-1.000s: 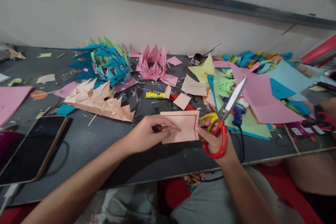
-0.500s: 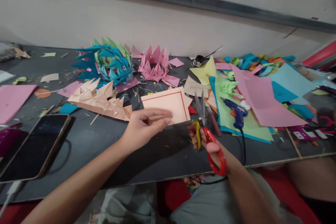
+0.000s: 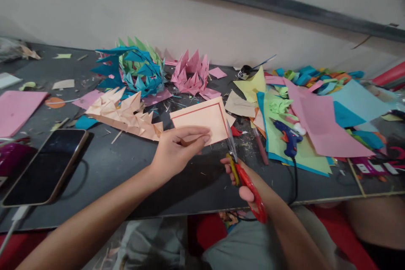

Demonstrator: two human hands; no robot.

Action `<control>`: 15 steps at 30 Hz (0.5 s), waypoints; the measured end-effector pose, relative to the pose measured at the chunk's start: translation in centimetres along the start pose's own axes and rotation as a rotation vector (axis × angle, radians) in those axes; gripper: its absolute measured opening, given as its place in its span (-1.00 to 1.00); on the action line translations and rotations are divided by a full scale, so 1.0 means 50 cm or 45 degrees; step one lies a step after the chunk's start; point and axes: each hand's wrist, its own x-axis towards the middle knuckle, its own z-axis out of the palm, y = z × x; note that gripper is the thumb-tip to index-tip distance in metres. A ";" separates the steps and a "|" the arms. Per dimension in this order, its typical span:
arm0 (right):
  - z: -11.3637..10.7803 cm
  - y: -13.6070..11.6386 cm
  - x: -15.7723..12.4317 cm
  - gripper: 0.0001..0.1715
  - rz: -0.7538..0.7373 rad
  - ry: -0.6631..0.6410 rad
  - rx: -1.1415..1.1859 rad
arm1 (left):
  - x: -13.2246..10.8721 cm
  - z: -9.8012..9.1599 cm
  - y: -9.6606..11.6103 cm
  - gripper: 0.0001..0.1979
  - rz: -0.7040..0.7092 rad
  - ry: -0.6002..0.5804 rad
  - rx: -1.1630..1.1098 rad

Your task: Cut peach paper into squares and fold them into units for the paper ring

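Between thumb and fingers, my left hand (image 3: 179,149) pinches a peach sheet of paper (image 3: 202,119) bordered by a dark red line, holding it above the table. My right hand (image 3: 243,181) grips scissors (image 3: 251,190) with red and yellow handles. Their blades reach up to the sheet's right edge, beside the red line; whether they have cut into it I cannot tell. Left of the sheet lies a folded peach paper strip with pointed peaks (image 3: 125,114). Behind stand a pink pointed paper ring (image 3: 190,74) and a blue and green one (image 3: 136,67).
A phone (image 3: 46,166) on a cable lies at the left, near pink sheets (image 3: 20,109). To the right are a blue glue gun (image 3: 289,137), coloured papers (image 3: 319,122) and a red stick-like pen (image 3: 260,147). A small black pot (image 3: 244,72) with a brush stands at the back.
The scissors have moved left to the sheet's right edge, and their blades have turned toward it. My left hand still holds the sheet. The camera view has shifted slightly.
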 end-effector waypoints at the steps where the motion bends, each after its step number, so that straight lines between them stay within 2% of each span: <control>1: -0.001 -0.002 0.000 -0.71 0.028 -0.020 0.007 | -0.001 0.000 -0.001 -0.80 -0.009 -0.008 -0.011; 6: -0.004 -0.007 0.004 -0.73 0.099 -0.085 0.007 | -0.001 -0.001 -0.003 -0.80 -0.024 -0.014 -0.029; 15: 0.016 -0.020 -0.012 -0.72 0.319 -0.020 0.167 | -0.001 -0.002 -0.002 -0.83 0.001 -0.010 -0.037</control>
